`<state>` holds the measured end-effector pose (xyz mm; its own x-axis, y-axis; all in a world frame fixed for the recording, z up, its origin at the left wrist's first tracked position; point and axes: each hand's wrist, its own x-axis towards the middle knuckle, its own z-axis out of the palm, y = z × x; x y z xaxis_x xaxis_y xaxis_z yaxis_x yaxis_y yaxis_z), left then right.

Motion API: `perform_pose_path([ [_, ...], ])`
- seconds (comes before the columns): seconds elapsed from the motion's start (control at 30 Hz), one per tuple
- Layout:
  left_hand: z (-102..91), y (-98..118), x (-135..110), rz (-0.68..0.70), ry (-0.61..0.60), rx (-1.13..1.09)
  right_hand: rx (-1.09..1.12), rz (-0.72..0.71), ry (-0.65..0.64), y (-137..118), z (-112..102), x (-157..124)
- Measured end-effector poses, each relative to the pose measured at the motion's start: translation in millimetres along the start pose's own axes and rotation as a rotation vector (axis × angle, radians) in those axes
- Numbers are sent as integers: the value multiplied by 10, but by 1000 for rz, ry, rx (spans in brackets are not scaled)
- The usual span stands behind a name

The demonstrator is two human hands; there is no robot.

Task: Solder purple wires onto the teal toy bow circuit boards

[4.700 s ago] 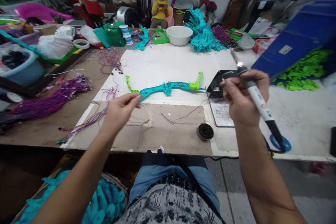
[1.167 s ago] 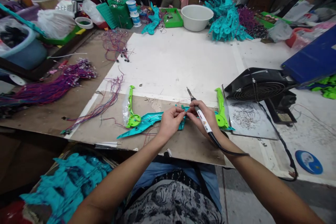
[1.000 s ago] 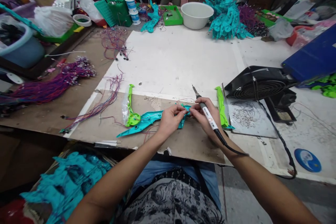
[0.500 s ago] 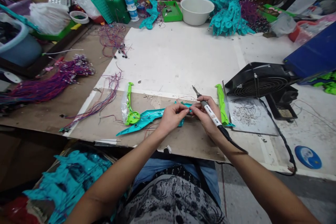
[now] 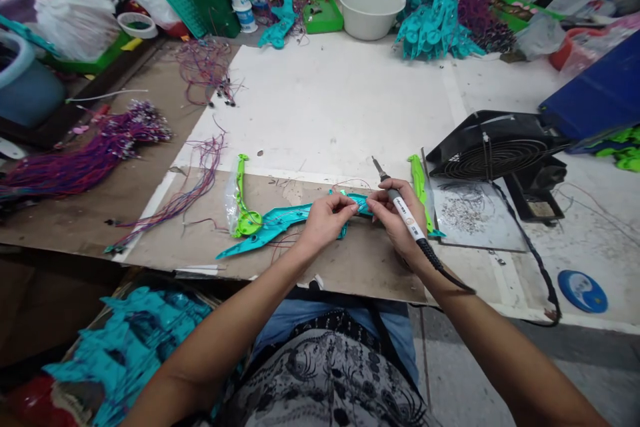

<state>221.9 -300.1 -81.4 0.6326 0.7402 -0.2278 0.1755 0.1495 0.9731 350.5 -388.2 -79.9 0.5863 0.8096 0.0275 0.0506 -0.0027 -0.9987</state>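
Note:
A long turquoise plastic shell [image 5: 283, 219] lies across the brown board in front of me, with thin red wires along it. Over its right part, my left hand [image 5: 327, 217] is closed in a pinch; what sits between the fingertips is too small to make out. My right hand [image 5: 403, 217] holds a soldering iron [image 5: 406, 217] with a white grip, its tip pointing up and away from the shell. The thumb and forefinger of that hand come close to the shell. Lime-green arm-shaped pieces flank it, one at the left [image 5: 245, 203] and one at the right [image 5: 420, 190].
A black fan [image 5: 493, 150] stands at right behind a solder-spattered plate [image 5: 475, 217]. Wire bundles [image 5: 100, 147] lie at left. A white basin [image 5: 373, 10] and stacked turquoise shells [image 5: 433, 13] are at the back. More shells [image 5: 135, 340] fill a container below left. A seated person is beyond the table.
My fingertips have parted slightly, the right hand shifting a little to the right with the soldering iron. The whole view has moved slightly; the shell stays on the board.

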Motion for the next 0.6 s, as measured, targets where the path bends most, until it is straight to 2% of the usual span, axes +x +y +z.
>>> perform_pose_path([
  [0.3,-11,10,-1,-9,1,-34,21,46,-24,-23,31,7],
  [0.6,-41,36,-10,45,-37,28,126,119,-54,-48,59,17],
])
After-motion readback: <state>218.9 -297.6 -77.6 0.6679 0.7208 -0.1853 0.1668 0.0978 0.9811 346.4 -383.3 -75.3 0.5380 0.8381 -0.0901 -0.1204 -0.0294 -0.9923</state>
